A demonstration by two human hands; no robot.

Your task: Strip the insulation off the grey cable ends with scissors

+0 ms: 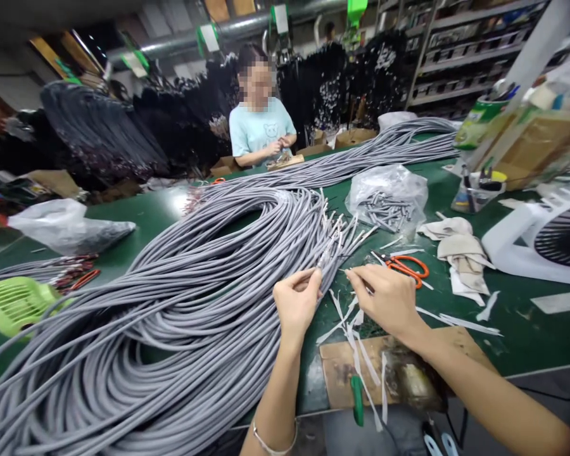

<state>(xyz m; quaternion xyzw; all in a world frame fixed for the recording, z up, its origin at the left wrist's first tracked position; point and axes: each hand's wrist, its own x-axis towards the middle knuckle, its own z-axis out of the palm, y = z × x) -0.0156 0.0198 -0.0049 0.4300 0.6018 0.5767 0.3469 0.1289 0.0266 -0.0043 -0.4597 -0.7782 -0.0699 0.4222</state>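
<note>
A large bundle of grey cables (209, 266) lies coiled across the table, with stripped whitish ends at its right side. My left hand (298, 304) is closed in a pinch at these ends, on a cable end whose pale tip shows above the fingers. To its right, my right hand (384, 297) pinches a thin wire, of which only a short bit shows at the fingertips. The two hands are slightly apart. Orange-handled scissors (408, 266) lie just beyond my right hand. White strips (356, 345) are scattered below the hands, partly over a wooden board (335, 380).
Across the green table (513, 345) sits a co-worker (261, 130), hands together. A plastic bag of cut grey pieces (387, 199) stands beyond the scissors. Cloths (460, 247) and a white fan (541, 240) are at right; a light-green fan-like device (16, 304) is at left.
</note>
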